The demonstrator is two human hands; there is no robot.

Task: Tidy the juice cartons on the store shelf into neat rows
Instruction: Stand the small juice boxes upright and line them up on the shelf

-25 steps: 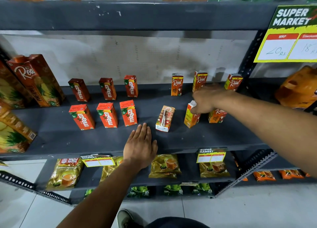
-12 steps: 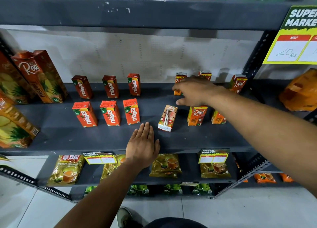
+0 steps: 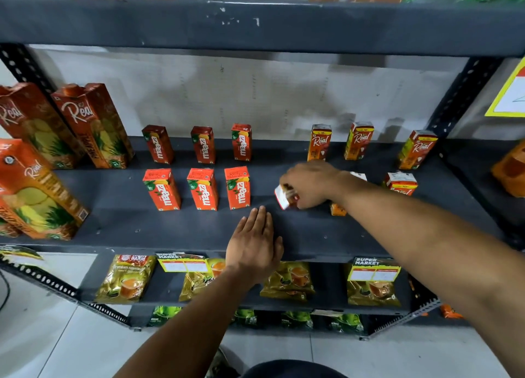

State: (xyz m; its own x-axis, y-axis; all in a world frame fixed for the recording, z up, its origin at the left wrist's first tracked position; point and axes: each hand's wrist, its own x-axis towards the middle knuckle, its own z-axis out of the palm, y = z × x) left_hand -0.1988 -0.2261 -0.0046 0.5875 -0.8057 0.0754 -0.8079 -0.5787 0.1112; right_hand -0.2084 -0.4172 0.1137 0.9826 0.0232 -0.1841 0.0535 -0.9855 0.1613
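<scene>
On the dark grey shelf (image 3: pixel 119 221), small red Maaza cartons stand in two rows of three: a back row (image 3: pixel 203 144) and a front row (image 3: pixel 202 188). To the right, three small Real cartons (image 3: pixel 358 140) stand at the back. My right hand (image 3: pixel 311 183) is closed over a tilted small carton (image 3: pixel 282 197) in the front middle. Behind my forearm, one front Real carton (image 3: pixel 338 209) is mostly hidden; another (image 3: pixel 401 183) shows further right. My left hand (image 3: pixel 255 245) lies flat and open on the shelf's front edge, holding nothing.
Tall Real pineapple cartons (image 3: pixel 93 124) fill the shelf's left end, one (image 3: pixel 37 190) leaning forward. An orange pack (image 3: pixel 511 170) lies at far right. Golden tea pouches (image 3: pixel 126 282) and price tags (image 3: pixel 375 269) sit on the lower shelf. A yellow sign (image 3: pixel 508 99) hangs upper right.
My right hand let go of the front Real carton, moved left and closed on the tilted carton that showed its straw side. The left hand has stayed flat on the shelf.
</scene>
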